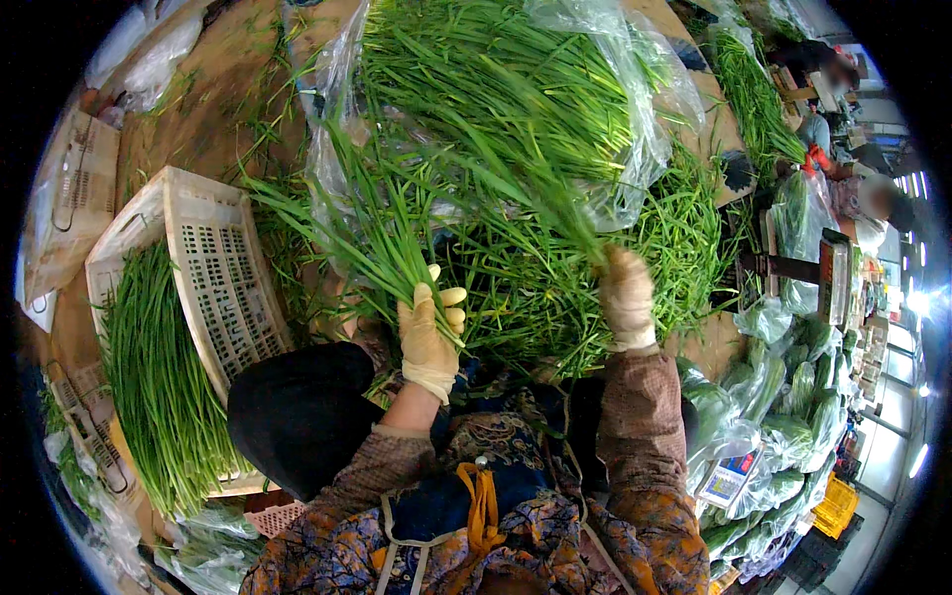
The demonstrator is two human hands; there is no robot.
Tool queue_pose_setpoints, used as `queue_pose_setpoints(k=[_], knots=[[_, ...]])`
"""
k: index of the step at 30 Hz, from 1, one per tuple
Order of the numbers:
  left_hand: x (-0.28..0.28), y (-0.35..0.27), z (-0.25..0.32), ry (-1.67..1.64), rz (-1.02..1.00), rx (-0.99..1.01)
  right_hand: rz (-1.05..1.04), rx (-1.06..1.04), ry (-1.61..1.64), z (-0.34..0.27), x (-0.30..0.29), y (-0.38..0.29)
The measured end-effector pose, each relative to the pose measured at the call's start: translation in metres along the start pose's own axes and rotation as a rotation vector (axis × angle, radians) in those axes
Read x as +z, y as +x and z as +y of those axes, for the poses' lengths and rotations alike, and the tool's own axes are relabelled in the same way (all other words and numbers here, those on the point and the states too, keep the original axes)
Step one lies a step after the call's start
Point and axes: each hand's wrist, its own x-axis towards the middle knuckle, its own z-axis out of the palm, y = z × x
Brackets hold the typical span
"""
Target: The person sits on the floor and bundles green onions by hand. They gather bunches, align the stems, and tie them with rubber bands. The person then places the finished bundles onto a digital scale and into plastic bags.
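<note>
My left hand (431, 327), in a cream rubber glove, grips a small bunch of garlic chives (390, 256) with the cut ends towards me and the leaf tips fanning away. My right hand (627, 294), also gloved, is blurred. Its fingers are closed around some chives (569, 216) that blur away to the upper left. Beyond both hands, a large heap of chives (491, 89) lies on an opened clear plastic bag (643, 141). Loose leaves and trimmings (520, 305) cover the ground between my hands.
A white plastic crate (223, 260) tilts at my left, with long chives (163, 394) laid in it. Bagged greens (788, 416) are piled at my right, near a scale (833, 275). Farther right, a person in red gloves (817, 158) handles chives. A yellow crate (834, 506) stands behind the bags.
</note>
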Motion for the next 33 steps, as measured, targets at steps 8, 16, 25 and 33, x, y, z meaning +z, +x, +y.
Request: queue_pose_setpoints(k=[8, 16, 25, 33], knots=[[-0.011, 0.001, -0.011, 0.021, -0.088, -0.170, -0.255, 0.500, 1.048, -0.028, 0.006, -0.047], [-0.008, -0.011, -0.019, 0.160, -0.343, -0.455, -0.476, 0.554, 1.378, -0.099, 0.033, -0.086], [-0.021, -0.014, -0.021, 0.150, -0.313, -0.469, -0.617, -0.282, 0.399, -0.106, -0.001, -0.079], [-0.020, -0.012, -0.026, -0.065, -0.298, -0.558, -0.339, 0.247, 0.524, -0.067, 0.036, 0.018]])
